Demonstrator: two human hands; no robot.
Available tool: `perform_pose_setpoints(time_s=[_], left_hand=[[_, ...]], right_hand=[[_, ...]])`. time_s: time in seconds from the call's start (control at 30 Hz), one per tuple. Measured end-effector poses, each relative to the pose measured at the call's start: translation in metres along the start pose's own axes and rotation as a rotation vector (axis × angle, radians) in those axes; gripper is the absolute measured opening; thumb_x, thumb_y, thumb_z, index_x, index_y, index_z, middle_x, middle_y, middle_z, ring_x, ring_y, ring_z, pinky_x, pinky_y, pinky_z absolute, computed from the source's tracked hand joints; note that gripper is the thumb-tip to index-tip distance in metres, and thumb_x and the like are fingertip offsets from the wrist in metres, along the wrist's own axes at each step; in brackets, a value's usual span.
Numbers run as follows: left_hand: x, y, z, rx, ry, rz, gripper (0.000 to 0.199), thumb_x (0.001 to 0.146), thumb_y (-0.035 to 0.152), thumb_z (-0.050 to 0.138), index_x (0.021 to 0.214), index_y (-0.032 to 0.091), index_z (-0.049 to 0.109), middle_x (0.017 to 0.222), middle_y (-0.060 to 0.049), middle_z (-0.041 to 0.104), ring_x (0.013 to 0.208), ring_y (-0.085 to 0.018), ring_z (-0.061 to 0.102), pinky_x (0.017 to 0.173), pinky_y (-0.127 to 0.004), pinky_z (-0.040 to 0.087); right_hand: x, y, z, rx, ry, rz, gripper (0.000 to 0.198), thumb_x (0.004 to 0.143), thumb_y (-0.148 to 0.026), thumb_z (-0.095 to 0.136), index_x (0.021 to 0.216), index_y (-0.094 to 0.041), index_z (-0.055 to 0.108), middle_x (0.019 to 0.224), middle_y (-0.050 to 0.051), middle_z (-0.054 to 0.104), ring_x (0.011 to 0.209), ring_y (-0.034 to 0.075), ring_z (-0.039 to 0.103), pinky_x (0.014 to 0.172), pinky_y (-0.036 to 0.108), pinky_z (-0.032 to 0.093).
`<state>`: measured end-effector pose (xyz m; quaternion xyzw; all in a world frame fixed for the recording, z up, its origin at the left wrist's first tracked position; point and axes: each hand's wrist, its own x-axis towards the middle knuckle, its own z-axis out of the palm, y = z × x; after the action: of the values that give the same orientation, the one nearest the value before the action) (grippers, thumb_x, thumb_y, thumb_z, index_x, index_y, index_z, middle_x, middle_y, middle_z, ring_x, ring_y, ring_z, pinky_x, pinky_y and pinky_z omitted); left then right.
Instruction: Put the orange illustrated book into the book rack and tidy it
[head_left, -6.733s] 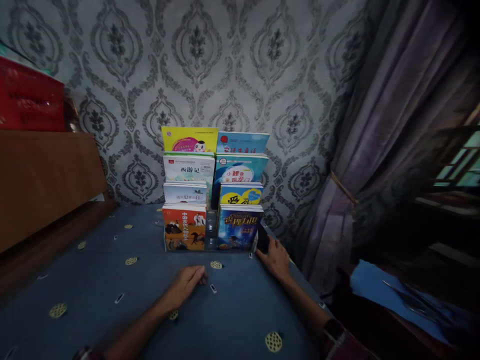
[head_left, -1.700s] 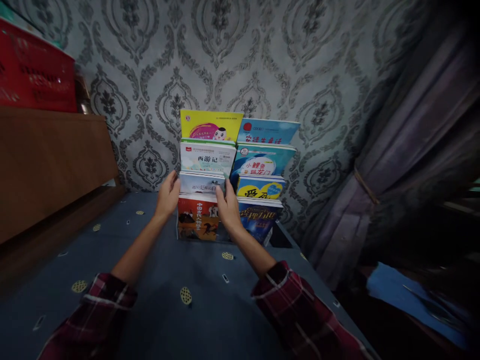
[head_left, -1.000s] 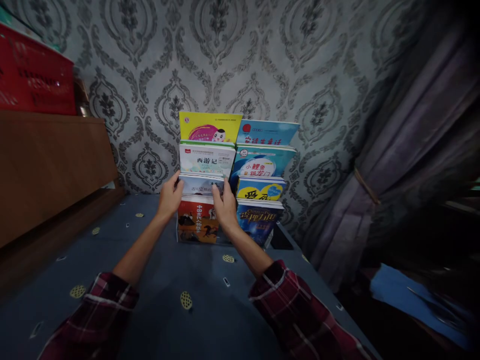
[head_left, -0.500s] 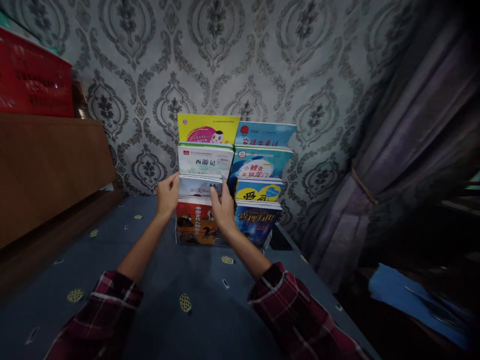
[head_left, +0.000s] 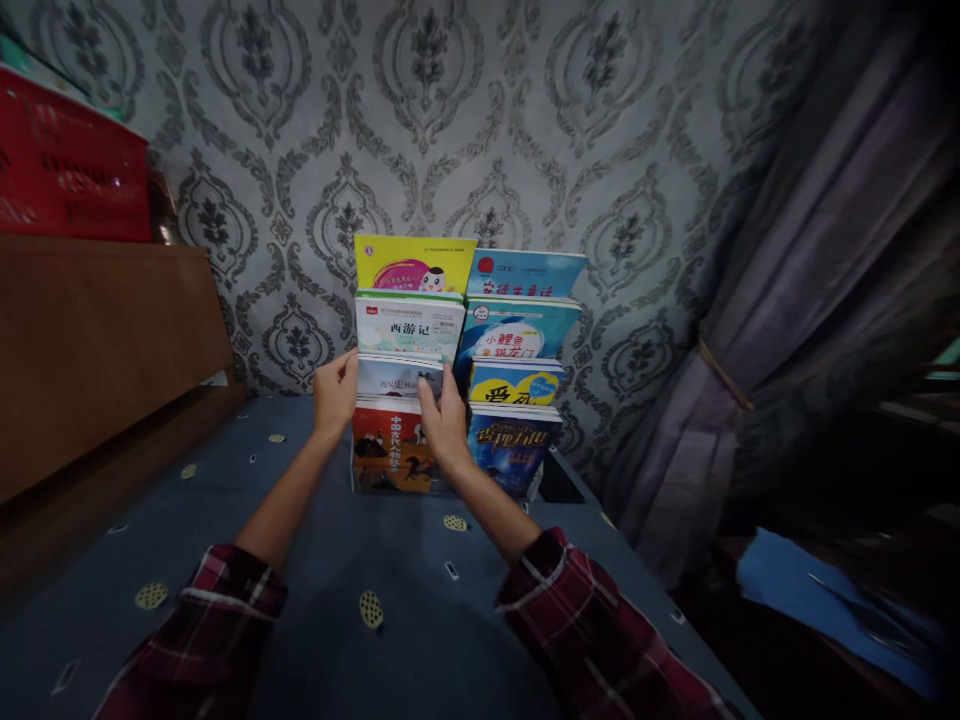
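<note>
Books stand in two stepped columns in a clear rack, at the middle of the head view. My left hand (head_left: pixel 334 396) is closed on the left edge of a pale grey book (head_left: pixel 386 376) in the left column. On that book's right edge, my right hand (head_left: pixel 445 418) grips with the thumb on the front cover. Below it stands an orange-red book (head_left: pixel 391 445), and behind it a white book (head_left: pixel 409 325) and a yellow book (head_left: pixel 409 262). The right column holds a dark blue book (head_left: pixel 510 450), a yellow and blue book (head_left: pixel 516 383) and two more blue ones.
The rack stands on a dark blue patterned cloth (head_left: pixel 300 620), against a patterned wall (head_left: pixel 420 120). To the left is a wooden cabinet (head_left: pixel 105 350) bearing a red basket (head_left: pixel 71 160). A tied curtain (head_left: pixel 675 440) hangs at the right, near a blue cloth (head_left: pixel 810 600).
The camera view has shifted very slightly. Both hands keep their hold on the pale grey book, which stays nearly in the same place.
</note>
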<state>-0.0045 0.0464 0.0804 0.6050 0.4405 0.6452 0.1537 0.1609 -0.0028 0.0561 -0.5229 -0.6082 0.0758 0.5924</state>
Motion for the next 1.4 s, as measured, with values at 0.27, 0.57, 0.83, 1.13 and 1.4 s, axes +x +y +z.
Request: perform_pose_setpoints(time_s=[0.27,0.57,0.83,1.13,1.4], left_hand=[[0.007,-0.005,0.002,-0.079,0.036,-0.025,0.04,0.086,0.051,0.058,0.076,0.014,0.073,0.061,0.003,0.059,0.066,-0.015,0.054,0.058,-0.022,0.044],[0.013,-0.013,0.006,-0.094,0.059,-0.051,0.037,0.082,0.047,0.059,0.075,0.015,0.074,0.061,0.003,0.057,0.064,-0.015,0.054,0.056,-0.022,0.042],[0.013,-0.013,0.005,-0.081,0.044,-0.073,0.037,0.083,0.047,0.059,0.085,0.014,0.076,0.066,0.002,0.065,0.068,-0.016,0.058,0.06,-0.023,0.046],[0.011,-0.009,-0.001,-0.1,-0.001,-0.04,0.04,0.084,0.044,0.058,0.098,0.012,0.076,0.082,-0.006,0.074,0.078,-0.02,0.065,0.068,-0.027,0.051],[-0.004,-0.008,-0.007,-0.079,-0.007,0.025,0.039,0.089,0.043,0.053,0.109,0.014,0.07,0.096,-0.008,0.074,0.091,-0.021,0.068,0.082,-0.031,0.054]], right_hand=[[0.0,0.008,0.003,0.054,0.029,-0.032,0.081,0.095,-0.064,0.04,0.154,-0.009,0.037,0.154,0.022,0.048,0.145,0.036,0.042,0.12,0.058,0.031],[-0.002,0.008,0.007,-0.011,0.039,-0.033,0.074,0.097,-0.055,0.042,0.156,-0.011,0.033,0.154,0.022,0.047,0.144,0.038,0.043,0.117,0.059,0.035],[0.0,0.017,0.008,-0.026,0.024,-0.075,0.075,0.099,-0.056,0.039,0.158,-0.011,0.029,0.154,0.022,0.047,0.143,0.038,0.044,0.114,0.06,0.04],[0.0,0.015,0.004,0.0,-0.003,-0.047,0.073,0.099,-0.053,0.04,0.159,-0.012,0.029,0.155,0.023,0.046,0.144,0.038,0.043,0.116,0.061,0.036],[-0.02,0.001,-0.016,0.012,-0.025,-0.117,0.066,0.099,-0.049,0.042,0.155,-0.015,0.034,0.155,0.02,0.045,0.146,0.035,0.04,0.118,0.06,0.035]])
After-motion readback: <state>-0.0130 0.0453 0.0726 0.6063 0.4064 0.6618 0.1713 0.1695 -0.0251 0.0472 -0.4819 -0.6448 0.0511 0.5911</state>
